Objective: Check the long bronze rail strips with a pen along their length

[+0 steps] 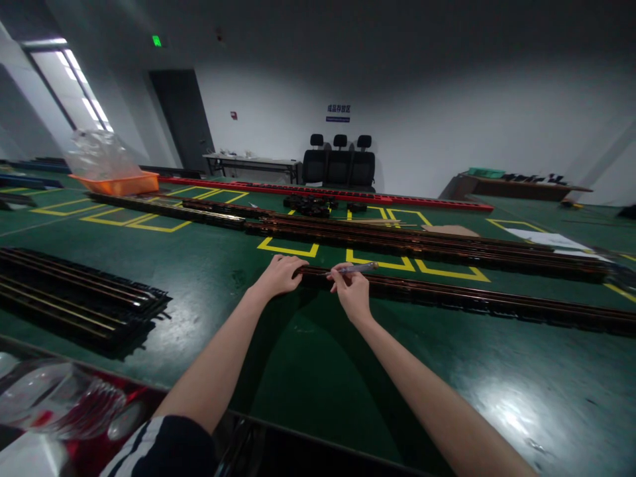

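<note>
L hand (281, 275) holds dark rail (447, 294) nr its end; R hand (354, 291) pinches pen-like tool (364, 267), tip nr rail.

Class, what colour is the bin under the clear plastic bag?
Orange; the bin shows best in the head view.

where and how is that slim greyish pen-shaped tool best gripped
Probably by the front of its barrel, pinched by thumb and fingers from the near side, as the right hand does: the slim greyish pen-shaped tool points its tip left toward the long dark rail, its back end sticking out free rightward.
</note>
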The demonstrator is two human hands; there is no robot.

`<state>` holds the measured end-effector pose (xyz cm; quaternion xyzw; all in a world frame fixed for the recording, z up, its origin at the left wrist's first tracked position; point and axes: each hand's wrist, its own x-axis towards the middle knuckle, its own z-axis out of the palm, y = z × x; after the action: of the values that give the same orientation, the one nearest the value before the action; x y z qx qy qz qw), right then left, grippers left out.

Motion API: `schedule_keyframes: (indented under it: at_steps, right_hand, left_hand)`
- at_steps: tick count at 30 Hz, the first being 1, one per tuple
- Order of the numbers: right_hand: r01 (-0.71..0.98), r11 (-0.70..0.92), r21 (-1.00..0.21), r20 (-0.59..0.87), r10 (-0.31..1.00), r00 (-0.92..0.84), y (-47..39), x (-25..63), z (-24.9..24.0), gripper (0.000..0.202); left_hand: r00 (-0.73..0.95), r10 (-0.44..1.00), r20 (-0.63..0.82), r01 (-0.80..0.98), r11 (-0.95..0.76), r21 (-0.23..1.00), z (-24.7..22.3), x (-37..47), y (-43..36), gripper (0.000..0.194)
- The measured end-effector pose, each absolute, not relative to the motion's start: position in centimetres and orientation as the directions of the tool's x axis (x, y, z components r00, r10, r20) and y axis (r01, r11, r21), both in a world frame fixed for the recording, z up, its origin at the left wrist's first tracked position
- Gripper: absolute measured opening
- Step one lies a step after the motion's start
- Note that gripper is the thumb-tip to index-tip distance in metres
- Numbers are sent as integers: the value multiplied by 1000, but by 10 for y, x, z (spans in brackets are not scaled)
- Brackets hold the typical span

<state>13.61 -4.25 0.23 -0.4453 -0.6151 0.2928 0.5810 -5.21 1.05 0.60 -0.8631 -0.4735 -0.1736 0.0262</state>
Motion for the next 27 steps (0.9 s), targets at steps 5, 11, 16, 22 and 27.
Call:
schedule_keyframes:
  at_steps: [5, 11, 16, 22, 27]
  right_hand:
    - [189, 430, -883, 445, 895, 43, -44, 136, 4, 22]
    - [176, 421, -890, 437, 897, 61, -42, 136, 2, 22]
    - [179, 414, -893, 433, 897, 86, -40, 135, 0, 21]
    - [186, 425, -886, 445, 892, 81, -40, 135, 0, 18]
    - [198, 438, -877, 460, 884, 83, -39, 136, -1, 17]
  left_hand:
    - [495, 801, 335, 830, -550, 89, 3, -50, 10, 38]
    - [509, 786, 350, 826, -560, 58, 0, -47, 9, 38]
    - [493, 803, 335, 847, -531, 27, 5, -38, 4, 41]
    - [487, 806, 337, 852, -523, 20, 8, -32, 1, 41]
    - [493, 805, 330, 846, -532, 36, 8, -33, 1, 37]
